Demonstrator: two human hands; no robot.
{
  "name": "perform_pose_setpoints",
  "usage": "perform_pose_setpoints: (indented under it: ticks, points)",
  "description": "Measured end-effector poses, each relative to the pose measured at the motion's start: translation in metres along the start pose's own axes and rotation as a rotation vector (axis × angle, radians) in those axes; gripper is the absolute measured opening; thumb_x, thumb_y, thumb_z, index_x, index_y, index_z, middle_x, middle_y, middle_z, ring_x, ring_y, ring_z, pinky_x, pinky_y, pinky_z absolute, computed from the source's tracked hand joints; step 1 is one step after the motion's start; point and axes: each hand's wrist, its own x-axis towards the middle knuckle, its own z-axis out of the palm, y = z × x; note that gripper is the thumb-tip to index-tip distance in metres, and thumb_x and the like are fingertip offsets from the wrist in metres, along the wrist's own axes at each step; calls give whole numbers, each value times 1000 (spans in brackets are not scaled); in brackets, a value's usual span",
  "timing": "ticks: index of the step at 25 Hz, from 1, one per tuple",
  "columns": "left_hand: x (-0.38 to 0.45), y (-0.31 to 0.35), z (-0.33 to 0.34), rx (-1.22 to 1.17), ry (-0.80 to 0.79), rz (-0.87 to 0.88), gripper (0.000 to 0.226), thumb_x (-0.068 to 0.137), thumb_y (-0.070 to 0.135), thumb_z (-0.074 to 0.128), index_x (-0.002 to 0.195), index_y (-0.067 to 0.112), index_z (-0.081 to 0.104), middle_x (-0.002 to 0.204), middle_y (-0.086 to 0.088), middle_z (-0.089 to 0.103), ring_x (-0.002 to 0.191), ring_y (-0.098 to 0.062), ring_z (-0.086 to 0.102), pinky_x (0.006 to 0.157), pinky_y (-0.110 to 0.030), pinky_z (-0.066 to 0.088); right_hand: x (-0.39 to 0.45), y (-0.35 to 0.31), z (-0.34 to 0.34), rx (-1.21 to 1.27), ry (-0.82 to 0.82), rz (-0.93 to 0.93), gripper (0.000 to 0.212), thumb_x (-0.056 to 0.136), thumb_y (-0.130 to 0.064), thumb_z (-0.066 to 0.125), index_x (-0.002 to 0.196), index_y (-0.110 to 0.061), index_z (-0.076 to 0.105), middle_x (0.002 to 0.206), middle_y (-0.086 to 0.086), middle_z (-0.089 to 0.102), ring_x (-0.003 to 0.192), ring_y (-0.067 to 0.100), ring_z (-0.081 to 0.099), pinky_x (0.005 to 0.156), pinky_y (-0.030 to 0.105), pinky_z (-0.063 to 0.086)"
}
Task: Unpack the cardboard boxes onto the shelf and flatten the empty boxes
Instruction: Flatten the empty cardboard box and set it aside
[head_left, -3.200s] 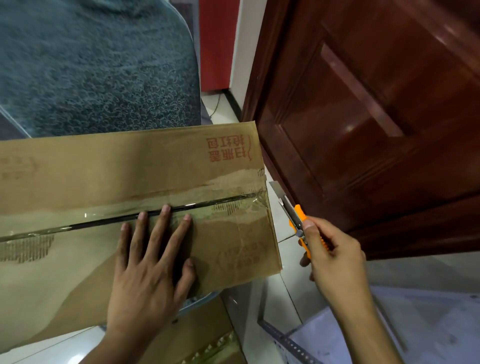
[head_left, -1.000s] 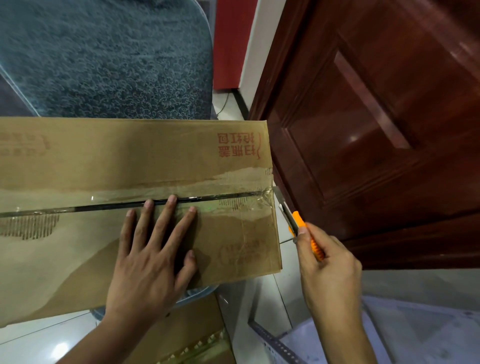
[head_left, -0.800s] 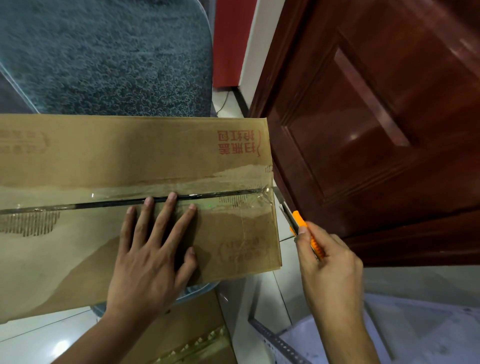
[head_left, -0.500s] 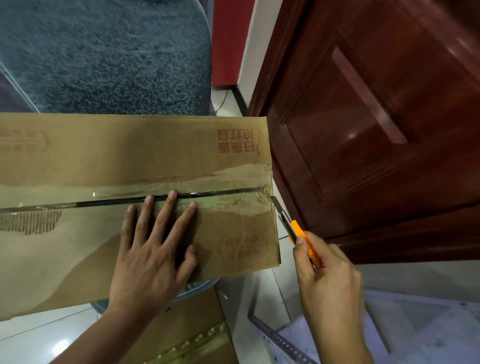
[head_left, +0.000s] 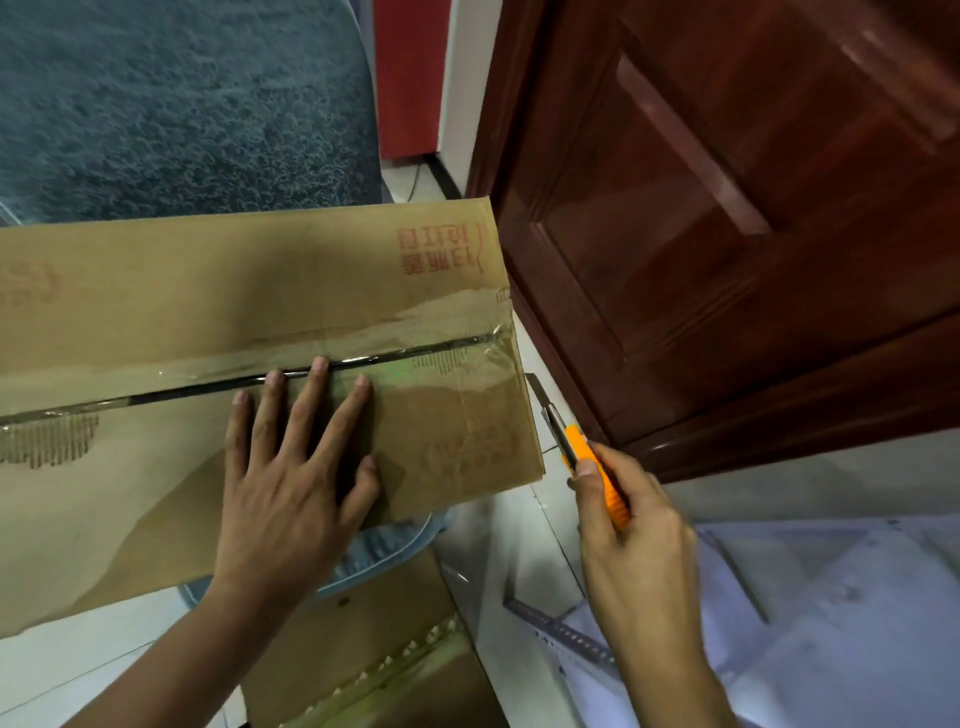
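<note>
A brown cardboard box (head_left: 156, 291) fills the left and middle, its two top flaps meeting at a dark seam under clear tape. My left hand (head_left: 296, 467) presses flat on the near flap, fingertips at the seam. My right hand (head_left: 628, 540) grips an orange utility knife (head_left: 576, 447) just off the box's right edge. The blade points up and left toward the right end of the seam, close to the box edge.
A dark red wooden door (head_left: 727, 234) stands close on the right. A grey-blue rug (head_left: 182, 104) lies behind the box. Another piece of cardboard (head_left: 374, 654) lies at the bottom centre, and a perforated metal strip (head_left: 561, 631) with white sheets lies at the lower right.
The knife slid down along the box's right edge, from the seam end to lower beside the near flap. My left hand stayed flat on the flap.
</note>
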Motion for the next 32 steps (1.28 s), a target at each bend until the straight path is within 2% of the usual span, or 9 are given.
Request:
perform_pose_setpoints:
  ticks: [5, 7, 9, 10, 13, 18, 25, 28, 32]
  points:
    - [-7, 11, -9, -87, -2, 43, 67, 95, 50, 36, 154, 17, 39, 162, -16, 28, 153, -37, 16, 123, -55, 12, -25, 15, 2, 50, -21, 31, 32, 98, -44, 57, 127, -33, 64, 106, -17, 52, 95, -18, 50, 67, 3, 38]
    - [-18, 22, -12, -136, -15, 84, 65, 92, 47, 41, 147, 14, 47, 158, -18, 34, 149, -38, 24, 121, -55, 17, -38, 21, 2, 71, -23, 27, 28, 96, -40, 62, 123, -35, 63, 108, -15, 51, 96, -15, 49, 70, 6, 39]
    - [-32, 33, -16, -186, -40, 122, 59, 90, 42, 45, 140, 13, 53, 154, -18, 40, 145, -40, 30, 114, -57, 25, -52, 28, 1, 95, -20, 38, 27, 95, -38, 66, 121, -37, 62, 112, -14, 52, 93, -3, 52, 76, 20, 46]
    - [-39, 39, -18, -205, -53, 140, 55, 89, 39, 48, 137, 12, 55, 151, -18, 43, 142, -41, 34, 110, -57, 28, -60, 32, 0, 89, -19, 44, 27, 95, -38, 67, 121, -37, 61, 113, -14, 52, 91, -1, 52, 77, 21, 47]
    - [-65, 57, -24, -245, -101, 153, 48, 88, 32, 53, 132, 11, 56, 143, -18, 47, 131, -41, 40, 102, -55, 32, -83, 43, -4, 66, -22, 71, 31, 94, -36, 68, 124, -33, 62, 113, -12, 52, 90, -3, 48, 75, 5, 39]
    - [-105, 83, -20, -325, -138, 258, 43, 88, 26, 53, 127, 9, 58, 132, -18, 55, 123, -43, 46, 101, -54, 35, -123, 71, -12, 97, -36, 100, 33, 92, -33, 70, 124, -28, 63, 114, -7, 54, 97, 8, 57, 82, 31, 52]
    - [-139, 118, -17, -394, -224, 342, 41, 88, 20, 55, 128, 10, 60, 128, -14, 59, 115, -39, 52, 97, -51, 40, -182, 128, -41, 41, -19, 176, 30, 91, -29, 71, 120, -30, 65, 108, -11, 55, 95, 7, 56, 83, 26, 48]
    - [-147, 134, -15, -403, -269, 372, 40, 90, 23, 52, 129, 13, 59, 124, -13, 61, 113, -36, 52, 96, -48, 39, -205, 157, -61, -10, -1, 221, 30, 89, -26, 73, 118, -30, 64, 104, -15, 53, 95, 8, 57, 84, 33, 50]
    - [-159, 156, -12, -416, -287, 448, 34, 89, 18, 54, 121, 11, 64, 122, -10, 63, 110, -36, 55, 93, -47, 42, -231, 195, -87, -118, 24, 282, 32, 88, -25, 74, 117, -32, 63, 110, -11, 58, 100, 13, 57, 89, 41, 49]
